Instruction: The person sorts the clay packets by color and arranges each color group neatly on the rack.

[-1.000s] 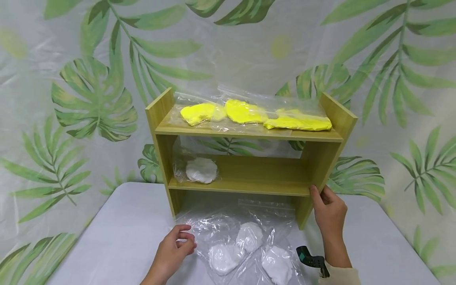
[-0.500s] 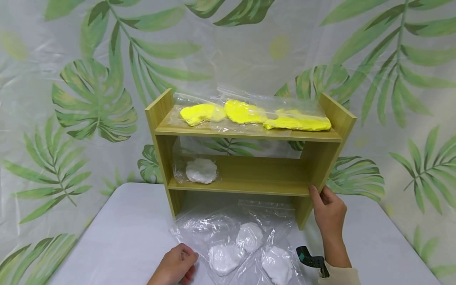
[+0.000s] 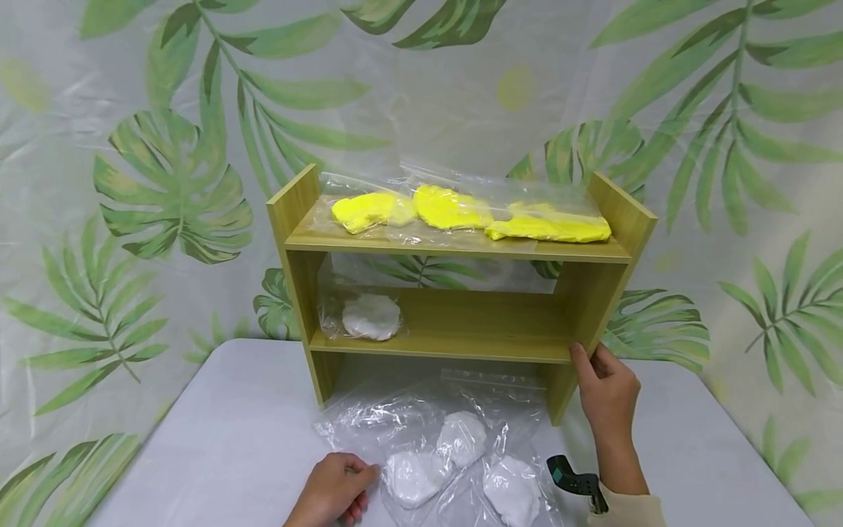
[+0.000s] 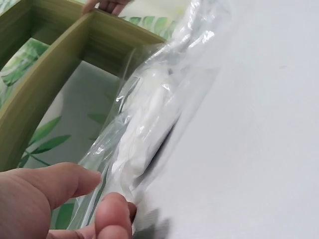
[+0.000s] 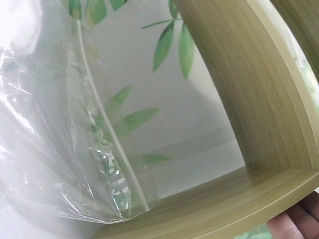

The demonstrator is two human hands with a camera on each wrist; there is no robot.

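My right hand [image 3: 609, 388] holds the right side panel of a small wooden shelf [image 3: 435, 351], thumb on the front and fingers round the outside. In the right wrist view only its fingertips [image 5: 296, 219] show below the panel. My left hand [image 3: 332, 490] is at the left edge of a clear zip bag with a white lump [image 3: 415, 479] inside, lying on the table. Its thumb [image 4: 75, 181] and forefinger stand apart, with the bag's film between them in the left wrist view. Two more bagged white lumps [image 3: 461, 439] [image 3: 512, 492] lie beside it, their bags overlapping.
Three bags with yellow lumps [image 3: 451, 207] lie along the top shelf. Another bagged white lump [image 3: 371, 317] sits at the left of the middle shelf. The white table [image 3: 197, 439] runs back to a leaf-patterned cloth [image 3: 421, 95]. A dark wrist strap [image 3: 576, 479] is on the right forearm.
My left hand has drawn back from the bag's upper left corner, then moved right to the bag's edge near the white lump. The right hand keeps its hold on the shelf.
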